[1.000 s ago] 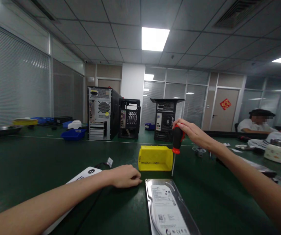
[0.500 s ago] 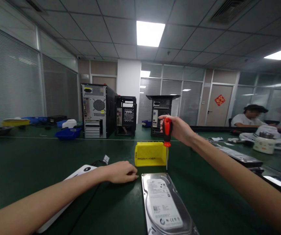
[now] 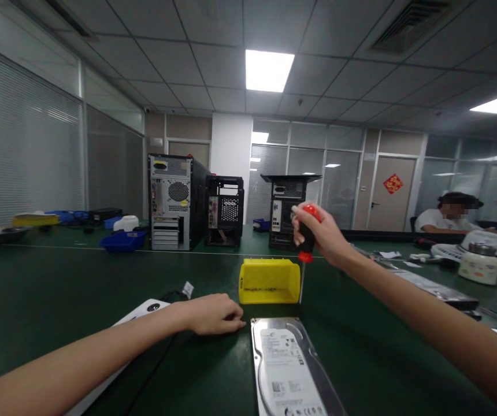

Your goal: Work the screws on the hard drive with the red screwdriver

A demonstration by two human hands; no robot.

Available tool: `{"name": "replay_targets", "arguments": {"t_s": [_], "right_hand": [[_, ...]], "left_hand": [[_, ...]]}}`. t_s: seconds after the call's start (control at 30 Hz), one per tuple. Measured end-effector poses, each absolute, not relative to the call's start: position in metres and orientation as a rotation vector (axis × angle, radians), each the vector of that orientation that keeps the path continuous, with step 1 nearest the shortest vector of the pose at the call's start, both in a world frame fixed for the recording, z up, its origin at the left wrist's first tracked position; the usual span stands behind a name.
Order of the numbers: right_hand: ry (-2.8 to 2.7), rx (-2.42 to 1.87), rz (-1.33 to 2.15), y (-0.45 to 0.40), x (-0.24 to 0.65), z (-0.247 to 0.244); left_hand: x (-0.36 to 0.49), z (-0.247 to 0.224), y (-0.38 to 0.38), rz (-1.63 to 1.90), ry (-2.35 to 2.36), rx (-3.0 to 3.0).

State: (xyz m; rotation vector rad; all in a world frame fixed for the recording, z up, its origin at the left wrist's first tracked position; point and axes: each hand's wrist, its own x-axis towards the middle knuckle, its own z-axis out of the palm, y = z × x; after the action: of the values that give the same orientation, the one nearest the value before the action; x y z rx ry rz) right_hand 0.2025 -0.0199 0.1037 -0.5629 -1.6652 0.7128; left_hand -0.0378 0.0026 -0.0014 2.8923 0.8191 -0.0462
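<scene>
Red-and-black screwdriver is clamped tip-down in the right hand, at the yellow plastic bin's right end. Nearer, the silver rectangular hard drive is positioned right of the curled left hand, whose grip cannot be determined.

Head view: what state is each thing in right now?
Right hand: closed around the screwdriver
Screwdriver: handle up, shaft down, slightly tilted
Left hand: fingers curled, low over the table; contents unclear
Hard drive: lying flat, label up
Yellow box: open, dark marks inside
Tall computer case: standing upright
Door: shut
Ceiling light: lit
</scene>
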Motion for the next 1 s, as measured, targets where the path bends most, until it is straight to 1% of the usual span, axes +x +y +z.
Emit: {"name": "replay_targets", "arguments": {"t_s": [0.07,0.13,0.17,0.23,0.3,0.37,0.47,0.57,0.73,1.0], "right_hand": [[-1.626,-0.517,0.566,-0.027,0.214,0.122],[-1.672,-0.681,0.419,-0.031,0.236,0.133],[-1.733,-0.847,0.346,-0.03,0.248,0.133],[-1.831,-1.334,0.213,-0.023,0.272,0.12],[-1.947,-1.788,0.203,-0.01,0.289,0.093],[-2.084,-2.083,0.053,0.004,0.294,0.061],[-2.148,-2.146,0.014,0.017,0.288,0.021],[-2.16,-2.238,0.005,0.02,0.278,0.001],[-2.172,-2.364,-0.071,0.015,0.265,-0.007],[-2.31,-2.243,-0.274,-0.005,0.249,-0.002]], "left_hand": [[-0.038,0.0,0.002,-0.051,0.826,2.877],[-0.037,0.001,0.001,-0.055,0.842,2.879],[-0.037,0.001,0.001,-0.061,0.849,2.889],[-0.036,0.001,-0.001,-0.071,0.859,2.93],[-0.034,0.0,-0.003,-0.076,0.88,2.981],[-0.033,-0.002,-0.006,-0.077,0.913,3.043],[-0.03,-0.005,-0.011,-0.085,0.969,3.164],[-0.027,-0.007,-0.014,-0.119,1.008,3.189],[-0.024,-0.006,-0.02,-0.142,1.099,3.191],[-0.016,-0.009,-0.029,-0.224,1.273,3.17]]}}
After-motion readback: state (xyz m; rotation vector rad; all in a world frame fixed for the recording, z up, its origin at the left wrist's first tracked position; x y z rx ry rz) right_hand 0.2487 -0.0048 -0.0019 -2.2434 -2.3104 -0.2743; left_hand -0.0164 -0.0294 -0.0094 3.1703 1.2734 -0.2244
